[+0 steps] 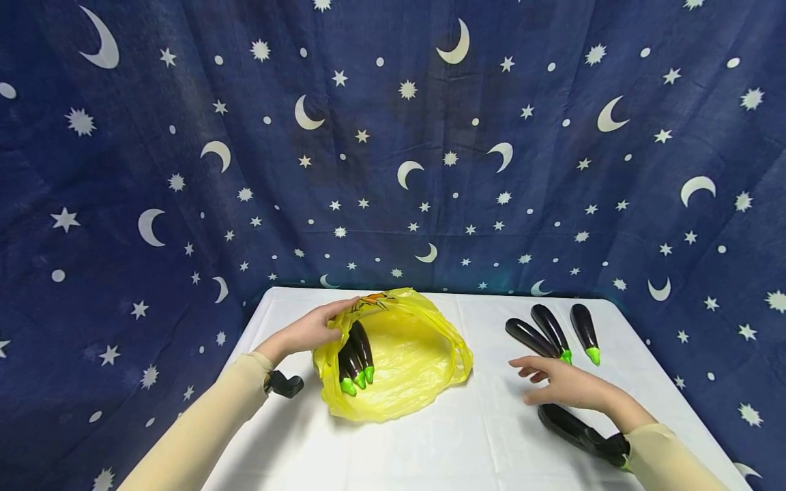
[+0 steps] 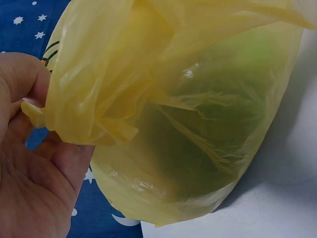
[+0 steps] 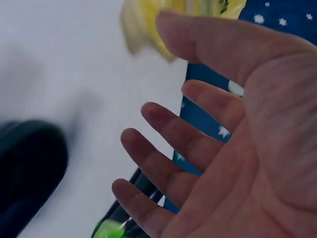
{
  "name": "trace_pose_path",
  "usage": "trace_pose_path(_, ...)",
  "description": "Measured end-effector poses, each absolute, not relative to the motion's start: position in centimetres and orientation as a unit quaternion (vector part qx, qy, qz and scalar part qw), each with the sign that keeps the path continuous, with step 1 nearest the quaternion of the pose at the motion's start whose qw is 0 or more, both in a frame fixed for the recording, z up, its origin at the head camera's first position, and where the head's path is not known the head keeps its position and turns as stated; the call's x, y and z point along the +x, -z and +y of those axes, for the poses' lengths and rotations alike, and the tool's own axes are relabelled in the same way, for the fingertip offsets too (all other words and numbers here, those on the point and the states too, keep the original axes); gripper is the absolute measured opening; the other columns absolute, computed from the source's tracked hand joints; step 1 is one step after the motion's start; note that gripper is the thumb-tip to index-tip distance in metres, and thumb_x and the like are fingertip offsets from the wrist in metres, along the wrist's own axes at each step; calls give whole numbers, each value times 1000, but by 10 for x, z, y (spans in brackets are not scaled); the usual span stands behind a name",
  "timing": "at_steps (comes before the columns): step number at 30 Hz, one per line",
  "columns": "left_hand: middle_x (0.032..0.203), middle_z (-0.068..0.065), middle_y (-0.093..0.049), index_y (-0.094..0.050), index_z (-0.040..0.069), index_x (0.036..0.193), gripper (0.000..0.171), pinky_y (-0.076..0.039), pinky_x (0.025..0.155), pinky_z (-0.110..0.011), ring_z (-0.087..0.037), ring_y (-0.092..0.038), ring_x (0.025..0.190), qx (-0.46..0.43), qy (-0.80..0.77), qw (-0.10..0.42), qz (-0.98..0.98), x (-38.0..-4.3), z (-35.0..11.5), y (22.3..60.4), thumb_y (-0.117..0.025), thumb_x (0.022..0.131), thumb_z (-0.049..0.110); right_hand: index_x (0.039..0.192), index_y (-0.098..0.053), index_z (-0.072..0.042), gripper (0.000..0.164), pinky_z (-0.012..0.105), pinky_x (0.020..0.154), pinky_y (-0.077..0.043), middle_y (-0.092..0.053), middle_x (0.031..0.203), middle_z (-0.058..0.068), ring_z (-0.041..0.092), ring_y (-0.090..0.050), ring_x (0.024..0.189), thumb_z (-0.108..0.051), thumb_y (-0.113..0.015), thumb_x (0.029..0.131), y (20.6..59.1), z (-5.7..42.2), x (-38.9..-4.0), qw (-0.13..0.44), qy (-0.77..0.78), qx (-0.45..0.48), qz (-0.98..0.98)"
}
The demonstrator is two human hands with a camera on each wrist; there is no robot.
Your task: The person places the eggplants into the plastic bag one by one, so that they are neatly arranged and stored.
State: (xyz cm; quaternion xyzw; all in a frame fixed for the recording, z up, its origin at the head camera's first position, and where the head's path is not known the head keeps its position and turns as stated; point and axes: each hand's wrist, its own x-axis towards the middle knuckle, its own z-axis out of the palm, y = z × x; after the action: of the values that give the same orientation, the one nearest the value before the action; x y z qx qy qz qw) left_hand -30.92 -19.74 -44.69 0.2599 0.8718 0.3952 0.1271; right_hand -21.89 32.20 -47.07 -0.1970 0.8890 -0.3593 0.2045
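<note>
My left hand (image 1: 307,331) grips the left rim of a yellow plastic bag (image 1: 417,372), which lies with its wide mouth facing me. In the left wrist view, a twist of the bag's edge (image 2: 33,114) sits between thumb and fingers. Inside the bag, three dark eggplants (image 1: 361,344) with green stem ends lie side by side at the left. My right hand (image 1: 571,384) hovers over the table with fingers spread and relaxed, holding nothing. Below it lies one eggplant (image 1: 561,423), partly covered by the wrist camera; it looms dark (image 3: 32,168) in the right wrist view.
Toward the back right of the white table (image 1: 454,443), two eggplants (image 1: 550,329) (image 1: 529,337) lie close together, and another eggplant (image 1: 583,326) lies just right of them. A dark blue curtain (image 1: 368,170) with moons and stars hangs behind and along both sides.
</note>
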Motion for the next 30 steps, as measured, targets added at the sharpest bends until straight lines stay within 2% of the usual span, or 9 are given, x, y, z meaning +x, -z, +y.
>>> trace_pose_path(4,163,-3,-35,-34,18,162,78,-29,119,-51,-26,-33,148,260,-396,129,871,-310,-198,448,-56,90,-2,148,-48,3,74,58,92,-52,-54,139,29,53,-52,123,-22,-81,87,476,337,-212,233,358,-187,885)
trace_pose_path(10,165,-4,-33,-32,16,162,78,-28,119,-51,-27,-31,150,262,-396,131,871,-309,-198,448,-55,90,-2,148,-48,4,76,60,89,-52,-54,136,31,54,-52,121,-22,-82,85,484,354,-204,244,338,-157,895)
trace_pose_path(18,165,-2,-32,-32,17,162,78,-28,119,-49,-25,-31,150,262,-384,129,876,-309,-201,447,-55,90,-1,146,-49,4,76,57,85,-54,-60,124,21,46,-58,113,-17,-84,82,489,374,-194,264,335,-91,900)
trace_pose_path(25,164,-2,-33,-33,17,162,78,-28,120,-49,-26,-31,149,262,-384,125,876,-309,-200,446,-55,90,-2,142,-47,12,69,47,78,-55,-60,112,15,36,-61,101,-6,-79,83,497,397,-188,286,379,-123,872)
trace_pose_path(30,164,-4,-34,-33,16,162,77,-27,120,-51,-27,-31,149,260,-387,124,876,-307,-199,446,-55,90,-2,138,-52,8,62,44,75,-53,-59,106,11,30,-59,96,-5,-78,83,502,406,-186,298,385,-96,868)
